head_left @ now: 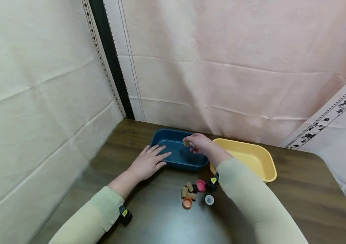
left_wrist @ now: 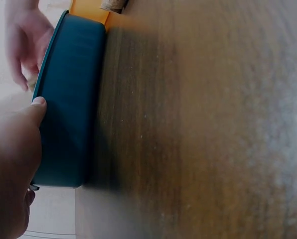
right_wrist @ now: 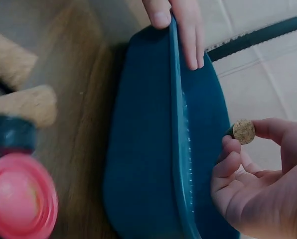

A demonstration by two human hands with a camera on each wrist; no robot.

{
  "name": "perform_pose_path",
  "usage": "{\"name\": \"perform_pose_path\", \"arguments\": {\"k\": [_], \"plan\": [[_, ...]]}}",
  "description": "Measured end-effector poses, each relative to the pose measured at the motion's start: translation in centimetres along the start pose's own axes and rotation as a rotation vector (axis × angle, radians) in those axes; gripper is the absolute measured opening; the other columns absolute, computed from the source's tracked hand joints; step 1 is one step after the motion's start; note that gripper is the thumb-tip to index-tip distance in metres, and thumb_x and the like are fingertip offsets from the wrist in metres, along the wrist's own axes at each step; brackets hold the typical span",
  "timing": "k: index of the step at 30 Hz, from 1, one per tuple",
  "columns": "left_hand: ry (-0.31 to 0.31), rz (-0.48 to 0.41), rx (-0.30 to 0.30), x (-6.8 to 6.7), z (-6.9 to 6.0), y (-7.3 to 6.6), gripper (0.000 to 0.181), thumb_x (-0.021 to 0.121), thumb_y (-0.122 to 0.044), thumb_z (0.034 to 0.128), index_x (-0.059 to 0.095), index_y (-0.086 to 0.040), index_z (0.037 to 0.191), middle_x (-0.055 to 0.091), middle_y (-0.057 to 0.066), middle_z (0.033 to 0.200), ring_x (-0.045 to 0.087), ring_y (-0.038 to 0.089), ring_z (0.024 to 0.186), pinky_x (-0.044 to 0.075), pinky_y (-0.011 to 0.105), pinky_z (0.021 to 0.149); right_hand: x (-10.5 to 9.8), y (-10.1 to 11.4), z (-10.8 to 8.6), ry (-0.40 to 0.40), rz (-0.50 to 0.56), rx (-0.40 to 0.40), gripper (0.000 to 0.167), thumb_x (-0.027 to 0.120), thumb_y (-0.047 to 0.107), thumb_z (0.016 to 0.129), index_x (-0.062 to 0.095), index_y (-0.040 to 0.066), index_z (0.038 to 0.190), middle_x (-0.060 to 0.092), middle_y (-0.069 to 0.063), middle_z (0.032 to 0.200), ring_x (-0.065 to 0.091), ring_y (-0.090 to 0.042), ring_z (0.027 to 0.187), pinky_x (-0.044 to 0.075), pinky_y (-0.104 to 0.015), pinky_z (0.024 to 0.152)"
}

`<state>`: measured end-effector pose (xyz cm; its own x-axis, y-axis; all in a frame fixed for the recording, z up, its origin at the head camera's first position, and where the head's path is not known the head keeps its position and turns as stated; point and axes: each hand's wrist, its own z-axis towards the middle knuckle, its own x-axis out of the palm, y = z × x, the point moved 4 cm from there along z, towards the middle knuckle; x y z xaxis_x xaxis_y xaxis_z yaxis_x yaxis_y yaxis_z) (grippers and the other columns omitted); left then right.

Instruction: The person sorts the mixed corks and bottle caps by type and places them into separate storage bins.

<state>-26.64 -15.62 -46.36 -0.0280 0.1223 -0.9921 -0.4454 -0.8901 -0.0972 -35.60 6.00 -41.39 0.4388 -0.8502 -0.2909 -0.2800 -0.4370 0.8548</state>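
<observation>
The blue tray [head_left: 179,165] stands near the back of the table. My left hand [head_left: 146,164] rests on its near left rim, fingers spread over the edge; in the left wrist view the thumb lies on the rim of the tray [left_wrist: 71,99]. Above the tray's right part, my right hand [head_left: 199,143] pinches a cork [head_left: 186,143] between thumb and fingers. The right wrist view shows the round end of that cork [right_wrist: 244,131], with the other fingers curled below it. No object can be made out inside the tray.
A yellow tray [head_left: 253,159] stands right of the blue one, under my right forearm. In front lie several corks [head_left: 192,196], a red cap [head_left: 200,185], an orange cap [head_left: 187,203], a white cap [head_left: 209,199] and a dark cap [head_left: 195,188]. Cloth hangs behind.
</observation>
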Motion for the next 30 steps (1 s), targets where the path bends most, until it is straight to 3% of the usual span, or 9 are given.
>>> {"name": "perform_pose_path", "arguments": {"k": [4,8,14,20,24,30], "plan": [[0.002,0.005,-0.006,0.0,-0.1,0.0,0.052,0.037,-0.056,0.1031,0.035,-0.042,0.153,0.027,-0.004,0.162,0.021,0.024,0.15,0.014,0.055,0.12,0.7,-0.3,1.7,-0.006,-0.058,0.012,0.036,0.058,0.033,0.101,0.067,-0.002,0.1,0.057,-0.005,0.084,0.055,-0.023,0.079,0.046,-0.028,0.065],[0.003,0.002,-0.013,0.0,-0.1,-0.1,0.051,0.037,-0.056,0.1032,0.035,-0.044,0.152,0.027,-0.005,0.162,0.021,0.023,0.15,0.013,0.053,0.12,1.4,-1.0,3.6,-0.065,-0.167,0.031,0.035,0.061,0.035,0.099,0.065,0.004,0.084,0.058,-0.005,0.08,0.054,-0.02,0.071,0.046,-0.029,0.063],[0.012,0.01,-0.019,-0.1,-0.1,-0.2,0.05,0.037,-0.055,0.1037,0.034,-0.045,0.152,0.026,-0.004,0.162,0.021,0.023,0.15,0.013,0.053,0.12,2.3,-1.8,5.5,-0.174,-0.338,0.061,0.038,0.063,0.04,0.098,0.069,0.005,0.085,0.06,-0.006,0.074,0.054,-0.02,0.063,0.048,-0.033,0.06],[0.03,0.019,0.006,-0.4,0.4,-0.7,0.05,0.036,-0.055,0.104,0.033,-0.044,0.152,0.026,-0.002,0.163,0.02,0.024,0.15,0.012,0.054,0.12,2.1,-2.0,5.5,-0.226,-0.399,0.064,0.037,0.063,0.04,0.097,0.071,0.007,0.084,0.063,-0.007,0.077,0.058,-0.023,0.072,0.049,-0.035,0.065],[0.013,0.023,0.005,-0.6,0.5,-0.7,0.049,0.037,-0.054,0.1041,0.035,-0.044,0.152,0.027,-0.002,0.162,0.021,0.025,0.15,0.014,0.055,0.12,2.0,-1.6,5.2,-0.242,-0.455,0.05,0.037,0.062,0.04,0.098,0.07,0.006,0.085,0.065,-0.009,0.082,0.06,-0.026,0.077,0.048,-0.037,0.069],[0.025,0.01,-0.03,-0.3,0.0,-0.4,0.049,0.037,-0.054,0.1038,0.035,-0.044,0.152,0.026,-0.003,0.162,0.021,0.023,0.15,0.013,0.053,0.12,2.9,-1.6,5.2,-0.203,-0.519,0.065,0.036,0.06,0.042,0.099,0.069,0.008,0.095,0.065,-0.01,0.092,0.06,-0.026,0.084,0.049,-0.038,0.075]]}}
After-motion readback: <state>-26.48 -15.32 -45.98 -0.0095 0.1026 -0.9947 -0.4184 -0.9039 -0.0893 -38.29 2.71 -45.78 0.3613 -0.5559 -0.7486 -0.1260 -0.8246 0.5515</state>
